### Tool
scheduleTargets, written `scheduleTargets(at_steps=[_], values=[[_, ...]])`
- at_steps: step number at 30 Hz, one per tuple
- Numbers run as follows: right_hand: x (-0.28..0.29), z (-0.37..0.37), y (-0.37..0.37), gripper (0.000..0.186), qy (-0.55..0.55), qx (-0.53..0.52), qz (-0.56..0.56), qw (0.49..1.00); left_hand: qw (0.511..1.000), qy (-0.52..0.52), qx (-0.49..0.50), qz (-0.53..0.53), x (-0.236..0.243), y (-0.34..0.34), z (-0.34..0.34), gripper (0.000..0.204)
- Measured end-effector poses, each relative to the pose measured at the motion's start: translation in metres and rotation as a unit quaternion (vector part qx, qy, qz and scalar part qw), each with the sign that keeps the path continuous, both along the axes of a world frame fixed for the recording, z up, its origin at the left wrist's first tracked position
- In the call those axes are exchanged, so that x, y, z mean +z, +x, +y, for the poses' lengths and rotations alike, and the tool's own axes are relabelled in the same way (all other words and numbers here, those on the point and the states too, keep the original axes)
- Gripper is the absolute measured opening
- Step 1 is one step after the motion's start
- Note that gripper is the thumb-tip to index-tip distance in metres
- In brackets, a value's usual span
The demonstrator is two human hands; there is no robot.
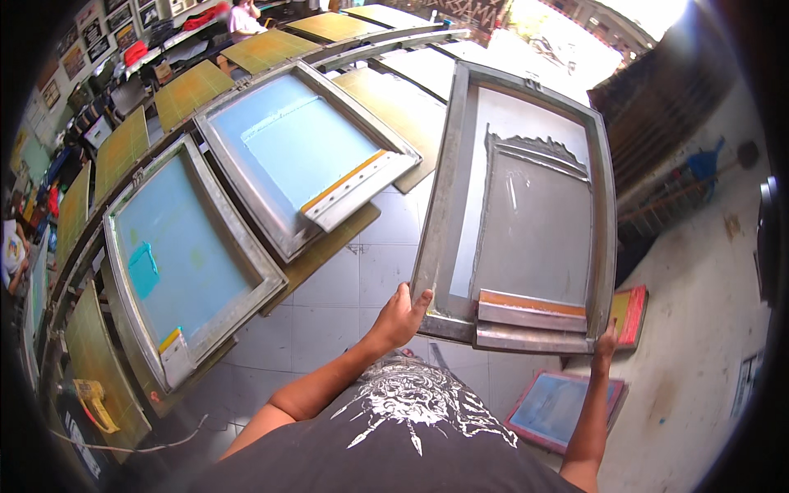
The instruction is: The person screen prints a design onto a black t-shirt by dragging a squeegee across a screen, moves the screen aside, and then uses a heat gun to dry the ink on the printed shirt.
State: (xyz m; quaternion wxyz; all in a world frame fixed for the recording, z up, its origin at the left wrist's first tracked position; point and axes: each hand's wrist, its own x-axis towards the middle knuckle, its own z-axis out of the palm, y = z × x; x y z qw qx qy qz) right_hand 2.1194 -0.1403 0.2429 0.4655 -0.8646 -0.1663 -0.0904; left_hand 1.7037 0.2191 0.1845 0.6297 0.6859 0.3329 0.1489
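Left hand (pixel 400 319) and right hand (pixel 606 342) both grip one screen (pixel 441 205), lower corners; one orange-edged squeegee (pixel 532 312) between. Nearest left of grip: two blue screens (pixel 185 238). Held screen: metal frame, grey-smeared mesh.

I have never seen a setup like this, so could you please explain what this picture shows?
No robot here: a fisheye camera on a person's head looks down, so straight edges bend. The bare left hand and right hand hold a metal-framed printing screen at its near corners. What looks like grey ink covers much of its middle, and an orange-bladed squeegee lies at its near end. To the left are a nearer blue screen and a farther blue screen, with yellowish boards around them; the farther one carries a second squeegee.
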Motion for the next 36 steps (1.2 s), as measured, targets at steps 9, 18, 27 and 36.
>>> scheduleTargets(at_steps=[9, 18, 27, 36], values=[[0.035, 0.321, 0.277, 0.066, -0.02, 0.226, 0.121, 0.966, 0.972, -0.011, 0.223, -0.073, -0.024, 0.194, 0.121, 0.078], [-0.015, 0.55, 0.406, 0.057, -0.09, 0.272, 0.092, 0.954, 0.905, 0.005, 0.423, -0.048, -0.019, 0.323, 0.19, 0.065], [-0.09, 0.673, 0.472, 0.061, -0.129, 0.379, 0.127, 0.907, 0.81, 0.067, 0.562, 0.154, -0.06, 0.402, 0.24, 0.065], [-0.126, 0.714, 0.482, 0.07, -0.162, 0.418, 0.13, 0.884, 0.704, 0.187, 0.635, 0.258, -0.082, 0.433, 0.254, 0.062]])
